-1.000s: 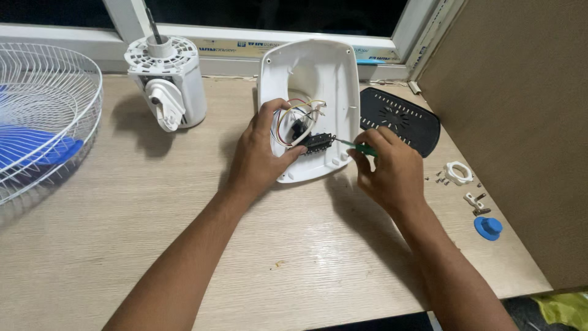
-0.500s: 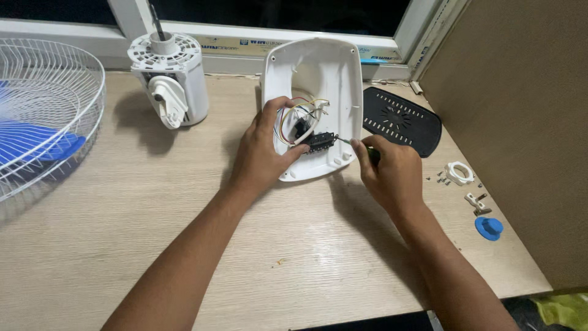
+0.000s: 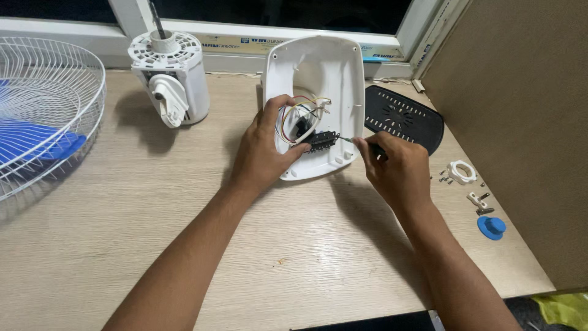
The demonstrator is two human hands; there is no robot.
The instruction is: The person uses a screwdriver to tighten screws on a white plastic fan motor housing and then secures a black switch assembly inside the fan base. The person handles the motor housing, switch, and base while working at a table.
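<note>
White housing: my left hand (image 3: pixel 264 150) grips the fan base shell (image 3: pixel 318 92) at frame centre, fingers curled over its rim.
Screwdriver: my right hand (image 3: pixel 395 168) closed around it, tip at the black switch block (image 3: pixel 318 141).
Upper left: fan motor (image 3: pixel 168 76), wire grille (image 3: pixel 43 110).

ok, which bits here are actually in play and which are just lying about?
In play:
left hand
white housing
black switch block
right hand
screwdriver

Lying about:
motor unit
wire guard
black grille plate
blue cap

fan housing (image 3: pixel 318 79) mid-table, motor (image 3: pixel 168 79) to its left, grille (image 3: pixel 43 116) far left, vented plate (image 3: pixel 404 116) right
</note>
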